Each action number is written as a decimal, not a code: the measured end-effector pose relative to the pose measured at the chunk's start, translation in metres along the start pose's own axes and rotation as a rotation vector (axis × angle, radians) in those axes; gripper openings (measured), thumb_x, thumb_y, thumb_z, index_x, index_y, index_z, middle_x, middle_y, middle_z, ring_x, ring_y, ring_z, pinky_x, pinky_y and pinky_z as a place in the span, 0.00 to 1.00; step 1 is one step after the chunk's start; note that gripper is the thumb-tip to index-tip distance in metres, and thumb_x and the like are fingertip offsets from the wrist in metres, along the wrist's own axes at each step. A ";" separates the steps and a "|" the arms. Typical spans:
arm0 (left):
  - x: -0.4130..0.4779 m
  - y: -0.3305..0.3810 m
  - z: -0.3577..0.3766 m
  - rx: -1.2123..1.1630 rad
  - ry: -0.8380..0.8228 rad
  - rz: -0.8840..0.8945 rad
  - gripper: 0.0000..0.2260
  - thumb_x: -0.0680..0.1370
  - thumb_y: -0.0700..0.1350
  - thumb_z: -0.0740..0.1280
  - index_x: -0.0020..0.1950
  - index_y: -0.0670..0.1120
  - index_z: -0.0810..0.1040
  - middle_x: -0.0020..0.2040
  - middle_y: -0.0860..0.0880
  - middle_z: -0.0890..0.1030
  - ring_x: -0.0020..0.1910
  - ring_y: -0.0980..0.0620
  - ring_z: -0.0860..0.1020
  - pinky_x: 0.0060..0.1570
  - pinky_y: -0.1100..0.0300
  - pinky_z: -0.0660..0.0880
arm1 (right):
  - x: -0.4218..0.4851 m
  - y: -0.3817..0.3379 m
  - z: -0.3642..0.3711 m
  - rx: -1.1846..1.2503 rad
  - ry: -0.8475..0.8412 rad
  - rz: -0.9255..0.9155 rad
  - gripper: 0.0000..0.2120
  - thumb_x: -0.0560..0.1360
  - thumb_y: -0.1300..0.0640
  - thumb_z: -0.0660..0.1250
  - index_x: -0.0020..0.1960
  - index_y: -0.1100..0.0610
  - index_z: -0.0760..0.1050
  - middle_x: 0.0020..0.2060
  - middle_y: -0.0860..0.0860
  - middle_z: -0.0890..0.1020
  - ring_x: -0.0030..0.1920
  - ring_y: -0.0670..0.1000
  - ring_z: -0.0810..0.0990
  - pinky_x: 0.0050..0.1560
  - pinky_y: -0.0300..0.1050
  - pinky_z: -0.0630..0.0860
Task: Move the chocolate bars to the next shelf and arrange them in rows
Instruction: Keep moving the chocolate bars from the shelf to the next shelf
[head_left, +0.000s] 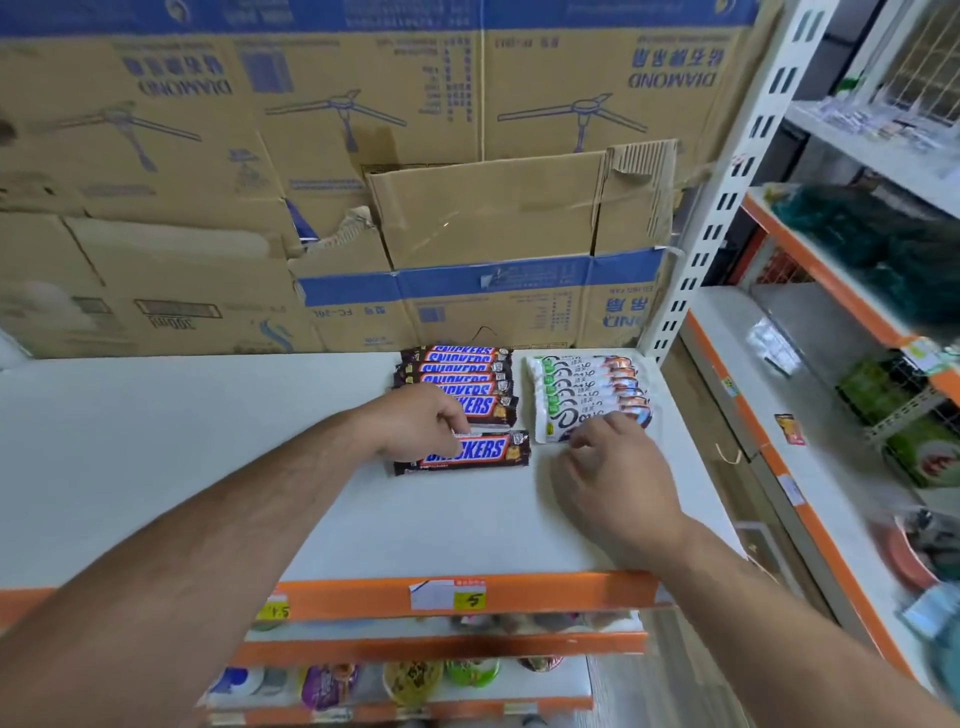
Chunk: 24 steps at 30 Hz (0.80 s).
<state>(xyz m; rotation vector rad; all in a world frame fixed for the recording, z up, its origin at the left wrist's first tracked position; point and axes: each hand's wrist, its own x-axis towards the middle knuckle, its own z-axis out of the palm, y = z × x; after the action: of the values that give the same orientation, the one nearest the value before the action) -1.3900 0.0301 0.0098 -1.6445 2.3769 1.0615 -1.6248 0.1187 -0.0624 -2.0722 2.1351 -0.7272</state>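
Observation:
On the white shelf lies a row of several brown Snickers bars, overlapping toward the back. One more Snickers bar lies in front of that row, and my left hand pinches its upper left edge. To the right sits a row of several white chocolate bars. My right hand rests at the front of that white row, fingertips on the nearest white bar; a firm grip cannot be made out.
Stacked cardboard boxes form a wall behind the shelf. A white perforated upright bounds the right end. The orange front edge carries price tags. Lower shelves hold snack cups. A neighbouring rack stands to the right.

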 end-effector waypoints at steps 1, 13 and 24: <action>0.002 -0.002 -0.001 0.012 0.005 0.007 0.07 0.76 0.45 0.71 0.53 0.52 0.82 0.44 0.56 0.81 0.42 0.57 0.78 0.37 0.64 0.71 | -0.007 -0.009 0.007 -0.075 -0.068 -0.089 0.12 0.73 0.45 0.62 0.43 0.53 0.76 0.42 0.50 0.76 0.44 0.54 0.73 0.43 0.50 0.74; 0.015 -0.027 0.003 0.320 0.214 0.169 0.05 0.76 0.45 0.64 0.49 0.51 0.78 0.49 0.51 0.80 0.47 0.49 0.76 0.43 0.57 0.74 | -0.022 -0.036 0.018 -0.274 -0.045 -0.098 0.12 0.70 0.43 0.62 0.47 0.50 0.74 0.45 0.48 0.76 0.50 0.55 0.74 0.46 0.50 0.70; 0.012 -0.048 0.017 0.522 0.387 0.405 0.15 0.77 0.50 0.63 0.65 0.53 0.73 0.59 0.49 0.74 0.60 0.47 0.70 0.57 0.53 0.71 | -0.034 -0.045 0.009 -0.215 -0.201 -0.066 0.25 0.73 0.37 0.61 0.63 0.50 0.74 0.63 0.47 0.75 0.63 0.51 0.71 0.67 0.46 0.68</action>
<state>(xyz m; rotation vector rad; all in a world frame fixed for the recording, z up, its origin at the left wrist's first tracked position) -1.3602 0.0206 -0.0321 -1.2963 2.9672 0.0920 -1.5775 0.1496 -0.0624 -2.2190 2.1228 -0.2891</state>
